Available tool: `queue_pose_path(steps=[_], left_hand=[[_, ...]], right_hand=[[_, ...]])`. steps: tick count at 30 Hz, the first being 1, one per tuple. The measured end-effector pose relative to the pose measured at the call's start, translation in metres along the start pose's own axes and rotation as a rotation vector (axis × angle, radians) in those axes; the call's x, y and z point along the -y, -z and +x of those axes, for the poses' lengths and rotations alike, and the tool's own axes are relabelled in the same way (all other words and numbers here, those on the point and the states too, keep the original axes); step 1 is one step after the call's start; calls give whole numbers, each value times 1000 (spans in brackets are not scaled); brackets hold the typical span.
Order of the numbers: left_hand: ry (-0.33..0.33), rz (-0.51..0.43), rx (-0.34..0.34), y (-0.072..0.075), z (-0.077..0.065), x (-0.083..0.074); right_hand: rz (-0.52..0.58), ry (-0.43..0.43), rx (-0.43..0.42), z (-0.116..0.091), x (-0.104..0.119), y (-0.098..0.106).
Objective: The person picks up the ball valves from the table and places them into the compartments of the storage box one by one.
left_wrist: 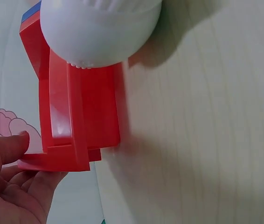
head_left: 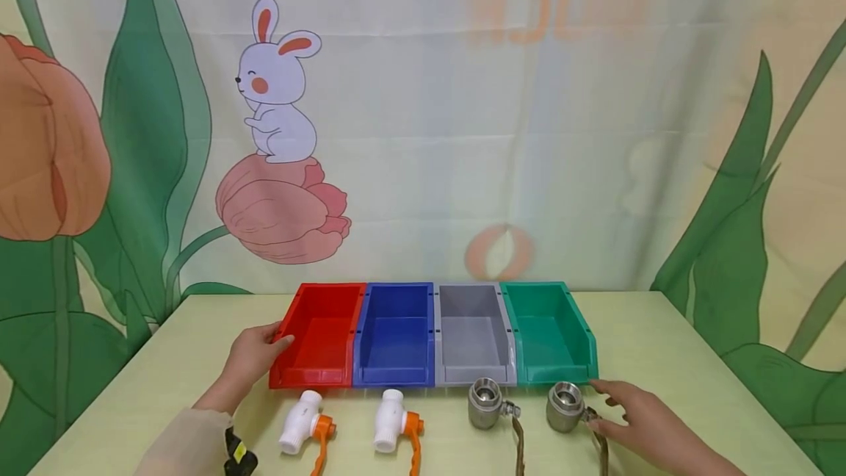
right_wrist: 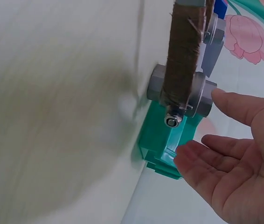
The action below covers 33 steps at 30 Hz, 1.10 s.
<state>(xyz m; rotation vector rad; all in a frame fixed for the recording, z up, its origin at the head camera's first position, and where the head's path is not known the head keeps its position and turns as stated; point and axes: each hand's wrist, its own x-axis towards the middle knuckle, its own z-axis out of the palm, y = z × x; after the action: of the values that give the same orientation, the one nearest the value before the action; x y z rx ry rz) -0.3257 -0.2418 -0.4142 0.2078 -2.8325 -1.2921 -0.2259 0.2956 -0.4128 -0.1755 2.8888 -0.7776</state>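
Note:
My left hand (head_left: 250, 355) grips the left wall of the red bin (head_left: 322, 340), thumb over the rim and fingers outside; the left wrist view shows this pinch close up. The red bin stands in a joined row with a blue bin (head_left: 398, 340), a grey bin (head_left: 473, 340) and a green bin (head_left: 550, 340). At the green bin's front right corner is my right hand (head_left: 637, 413), fingers loosely bent and thumb apart. Its thumb comes close to a metal ball valve (head_left: 564, 417) with a brown-wrapped lever; nothing is held in the palm in the right wrist view.
In front of the bins stand another metal ball valve (head_left: 485, 413) and two white plastic valves, a left one (head_left: 299, 424) and a right one (head_left: 389, 424), with orange handles. Behind the pale table (head_left: 634, 329) hangs a printed curtain (head_left: 410, 131).

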Motion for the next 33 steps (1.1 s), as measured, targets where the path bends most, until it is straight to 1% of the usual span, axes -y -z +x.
queue_pose_path(steps=[6,11,15,19,25,29,33], left_hand=[[0,4,-13,0,-2,3],[3,0,-37,0,-4,5],[8,-8,-57,-2,-7,6],[-5,-8,-52,-3,-7,4],[-21,1,-33,-3,-8,1],[-21,-4,-39,-3,-9,3],[-9,-20,-42,-3,-9,5]], right_hand=[[27,-42,22,3,-3,-3],[47,-72,22,7,-3,-8],[63,-67,19,8,-3,-11],[87,-66,24,9,-4,-13],[93,-111,37,11,-1,-15],[96,-113,42,13,1,-17],[117,-132,53,17,2,-18]])
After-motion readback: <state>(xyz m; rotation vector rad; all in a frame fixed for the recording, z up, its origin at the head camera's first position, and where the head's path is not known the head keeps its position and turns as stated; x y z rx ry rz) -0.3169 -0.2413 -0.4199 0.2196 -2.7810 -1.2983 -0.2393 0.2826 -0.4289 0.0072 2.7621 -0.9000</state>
